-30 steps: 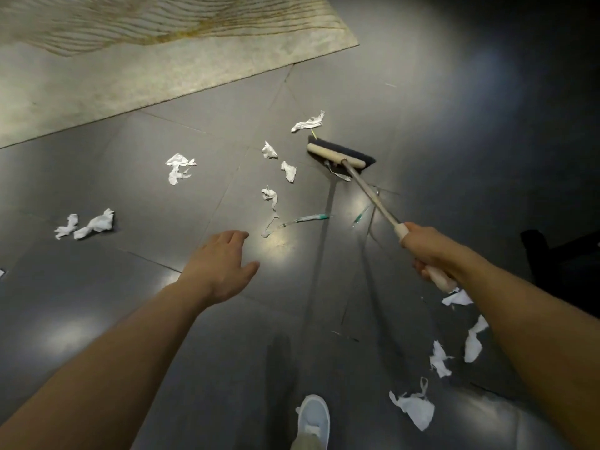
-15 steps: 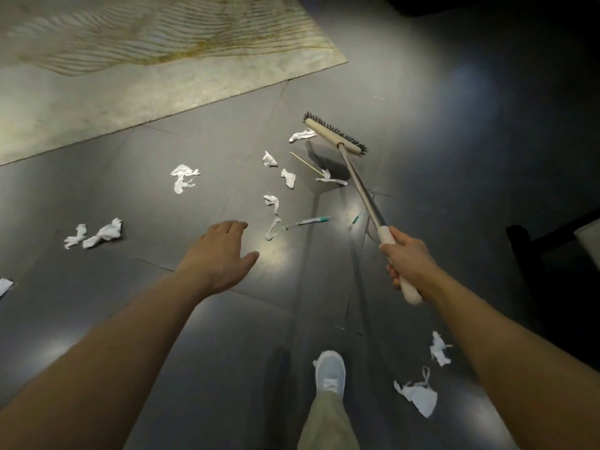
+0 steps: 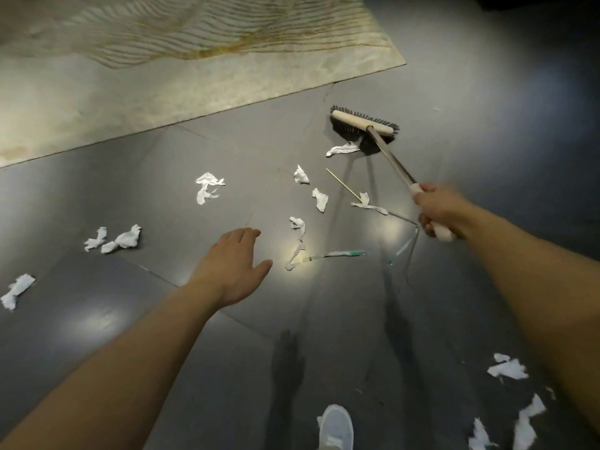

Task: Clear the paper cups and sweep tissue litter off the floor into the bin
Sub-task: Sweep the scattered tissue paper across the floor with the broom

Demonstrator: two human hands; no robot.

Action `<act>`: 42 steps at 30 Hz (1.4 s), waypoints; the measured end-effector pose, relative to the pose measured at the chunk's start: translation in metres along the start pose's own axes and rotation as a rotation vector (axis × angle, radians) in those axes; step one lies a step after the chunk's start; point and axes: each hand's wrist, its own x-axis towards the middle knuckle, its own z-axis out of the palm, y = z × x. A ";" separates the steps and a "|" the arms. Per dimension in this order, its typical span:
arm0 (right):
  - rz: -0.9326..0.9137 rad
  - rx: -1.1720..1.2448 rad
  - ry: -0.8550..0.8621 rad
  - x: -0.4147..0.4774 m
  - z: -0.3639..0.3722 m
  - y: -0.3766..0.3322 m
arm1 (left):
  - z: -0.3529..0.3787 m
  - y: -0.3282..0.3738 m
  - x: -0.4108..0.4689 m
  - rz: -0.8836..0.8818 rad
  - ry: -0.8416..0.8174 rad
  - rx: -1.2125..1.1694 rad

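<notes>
Right hand (image 3: 438, 212): fingers curled round the white end grip of the broom (image 3: 363, 125); the hand is slightly blurred. The broom head sits at the far right of the litter, bristles down on the dark tiled floor (image 3: 130, 319), near the edge of the pale rug (image 3: 162, 86). One tissue scrap (image 3: 342, 149) lies against the near-left edge of the bristles.

Left hand (image 3: 230, 271): palm down, fingers relaxed and spread, holding nothing, above the floor at centre.

Tissue litter lies scattered on the floor. Small pieces (image 3: 319, 199) lie between the broom head and the left hand. A twisted strip (image 3: 297, 241) lies just right of the left hand. A crumpled piece (image 3: 207, 186) lies further left, a pair of wads (image 3: 120, 240) beyond it, and a single wad (image 3: 18, 290) at the left edge. Torn pieces (image 3: 506, 368) lie near right, beside the right forearm.

A thin stick (image 3: 344, 185) and a clear tube with a green end (image 3: 337, 254) lie among the scraps. A white shoe (image 3: 336, 427) shows at the near edge.
</notes>
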 end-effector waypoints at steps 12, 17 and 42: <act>0.131 -0.300 -0.172 -0.068 0.034 0.077 | 0.011 -0.010 -0.028 -0.002 -0.022 0.020; 0.148 -0.324 -0.154 -0.141 0.051 0.120 | 0.034 -0.025 -0.085 0.043 -0.018 0.021; 0.018 -0.007 -0.056 -0.342 0.044 0.173 | 0.098 -0.044 -0.261 0.188 -0.021 0.060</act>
